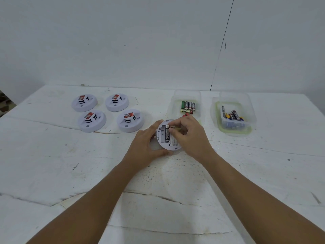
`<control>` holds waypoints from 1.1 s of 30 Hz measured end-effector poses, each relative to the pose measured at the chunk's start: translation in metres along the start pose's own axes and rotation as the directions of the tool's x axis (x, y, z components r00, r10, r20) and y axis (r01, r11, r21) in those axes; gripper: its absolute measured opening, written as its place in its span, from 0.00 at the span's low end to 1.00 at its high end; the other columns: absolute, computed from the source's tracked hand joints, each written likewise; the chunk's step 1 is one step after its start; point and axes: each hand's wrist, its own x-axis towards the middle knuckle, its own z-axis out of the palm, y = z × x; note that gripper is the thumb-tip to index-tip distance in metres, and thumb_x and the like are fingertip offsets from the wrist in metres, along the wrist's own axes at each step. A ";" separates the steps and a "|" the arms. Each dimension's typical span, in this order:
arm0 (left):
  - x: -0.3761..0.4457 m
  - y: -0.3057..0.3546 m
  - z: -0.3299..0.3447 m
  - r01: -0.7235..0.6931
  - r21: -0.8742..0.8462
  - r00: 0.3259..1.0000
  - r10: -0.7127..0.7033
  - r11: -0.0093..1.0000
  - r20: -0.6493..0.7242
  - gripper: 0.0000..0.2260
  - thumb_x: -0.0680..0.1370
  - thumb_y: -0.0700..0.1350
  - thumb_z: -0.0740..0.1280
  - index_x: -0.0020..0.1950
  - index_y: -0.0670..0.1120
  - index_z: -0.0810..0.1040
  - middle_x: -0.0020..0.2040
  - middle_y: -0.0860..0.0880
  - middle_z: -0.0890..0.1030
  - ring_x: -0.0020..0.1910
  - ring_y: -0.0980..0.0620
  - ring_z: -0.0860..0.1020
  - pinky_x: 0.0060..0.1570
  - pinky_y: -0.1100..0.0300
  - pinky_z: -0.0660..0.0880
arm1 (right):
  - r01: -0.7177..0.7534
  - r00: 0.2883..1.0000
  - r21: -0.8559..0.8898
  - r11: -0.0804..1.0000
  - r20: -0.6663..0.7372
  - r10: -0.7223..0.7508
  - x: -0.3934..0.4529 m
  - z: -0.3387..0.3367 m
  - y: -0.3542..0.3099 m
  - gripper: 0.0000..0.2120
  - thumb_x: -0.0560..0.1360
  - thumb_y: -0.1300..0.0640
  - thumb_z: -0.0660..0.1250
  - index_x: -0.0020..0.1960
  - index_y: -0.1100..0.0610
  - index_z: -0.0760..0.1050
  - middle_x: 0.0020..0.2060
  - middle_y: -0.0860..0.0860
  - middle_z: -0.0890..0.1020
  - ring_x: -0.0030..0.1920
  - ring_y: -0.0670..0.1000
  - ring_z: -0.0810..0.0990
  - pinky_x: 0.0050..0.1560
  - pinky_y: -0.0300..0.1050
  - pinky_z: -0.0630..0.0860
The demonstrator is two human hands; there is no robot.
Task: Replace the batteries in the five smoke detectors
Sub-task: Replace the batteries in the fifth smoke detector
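We have one smoke detector (167,136) flipped on its face at the middle of the table (52,164), back side up, so the battery bay is open to us. Our left hand (149,143) cups its left rim, fingers curled round the edge, likely to stop the round case from turning or sliding under pressure. Our right hand (186,132) comes in from the detector's right, fingertips pinched at the top end of a battery (167,134) lying in the bay; whether that battery is going in or coming out we cannot tell. Four more detectors (107,113) sit face up in a square block to the left of the flipped detector, well apart from it, probably queued. Just behind it to the right stands a clear tub (186,97) with a neat row of batteries; further right, a second tub (233,103) holds a loose jumble, which suggests fresh and spent cells are kept apart, though which is which is not clear.
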 end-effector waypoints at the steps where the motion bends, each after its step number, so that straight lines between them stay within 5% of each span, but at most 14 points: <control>1: 0.000 0.000 0.000 0.005 0.002 1.000 -0.005 1.000 0.000 0.43 0.65 0.54 0.85 0.77 0.60 0.68 0.58 0.66 0.81 0.55 0.57 0.79 0.55 0.70 0.72 | 0.004 1.000 -0.003 1.000 -0.001 -0.004 0.000 0.000 0.000 0.06 0.77 0.58 0.75 0.54 0.50 0.84 0.49 0.50 0.77 0.43 0.36 0.77 0.45 0.27 0.71; 10: 0.000 0.001 0.000 0.015 -0.022 1.000 -0.015 1.000 0.011 0.43 0.66 0.59 0.84 0.77 0.59 0.68 0.60 0.61 0.83 0.58 0.54 0.81 0.61 0.51 0.78 | 0.022 1.000 -0.032 0.999 0.002 -0.022 -0.001 0.004 0.002 0.07 0.77 0.55 0.75 0.55 0.51 0.81 0.52 0.47 0.74 0.42 0.41 0.77 0.46 0.31 0.73; 16: 0.001 0.009 -0.002 -0.004 -0.053 1.000 0.004 0.999 0.006 0.42 0.66 0.54 0.85 0.76 0.56 0.70 0.62 0.61 0.83 0.59 0.57 0.82 0.61 0.55 0.79 | 0.097 0.992 -0.067 0.993 0.086 -0.091 -0.008 0.005 0.004 0.18 0.74 0.57 0.76 0.62 0.48 0.78 0.55 0.40 0.70 0.39 0.45 0.77 0.44 0.34 0.75; 23: 0.002 0.007 0.000 -0.016 -0.039 1.000 0.016 0.999 0.009 0.41 0.67 0.56 0.84 0.76 0.56 0.69 0.59 0.59 0.84 0.56 0.52 0.83 0.58 0.49 0.79 | 0.098 0.994 -0.051 0.994 -0.052 -0.101 -0.003 0.003 0.005 0.01 0.79 0.59 0.72 0.50 0.54 0.80 0.49 0.47 0.76 0.47 0.42 0.77 0.46 0.29 0.72; 26: 0.003 0.004 0.000 0.004 -0.018 1.000 -0.004 1.000 0.019 0.43 0.67 0.58 0.84 0.77 0.57 0.68 0.61 0.59 0.83 0.57 0.51 0.82 0.59 0.47 0.78 | 0.127 0.989 -0.073 0.989 -0.061 -0.131 0.001 0.003 0.006 0.02 0.79 0.59 0.73 0.47 0.55 0.81 0.46 0.47 0.79 0.45 0.44 0.78 0.45 0.32 0.72; 30: 0.002 0.007 -0.001 -0.016 -0.058 1.000 0.017 0.998 0.022 0.42 0.66 0.54 0.85 0.76 0.55 0.70 0.58 0.59 0.84 0.57 0.54 0.83 0.59 0.55 0.79 | 0.168 0.986 -0.053 0.984 -0.013 -0.168 0.003 0.002 0.001 0.01 0.79 0.59 0.72 0.49 0.54 0.81 0.46 0.47 0.84 0.46 0.47 0.81 0.47 0.42 0.78; 33: 0.001 0.008 -0.002 -0.026 -0.072 1.000 0.027 0.997 0.014 0.42 0.66 0.53 0.85 0.76 0.54 0.71 0.58 0.59 0.84 0.56 0.55 0.83 0.58 0.58 0.79 | 0.159 0.987 -0.006 0.987 0.041 -0.158 0.002 -0.001 -0.003 0.01 0.80 0.60 0.72 0.51 0.55 0.81 0.46 0.45 0.85 0.45 0.45 0.82 0.45 0.39 0.79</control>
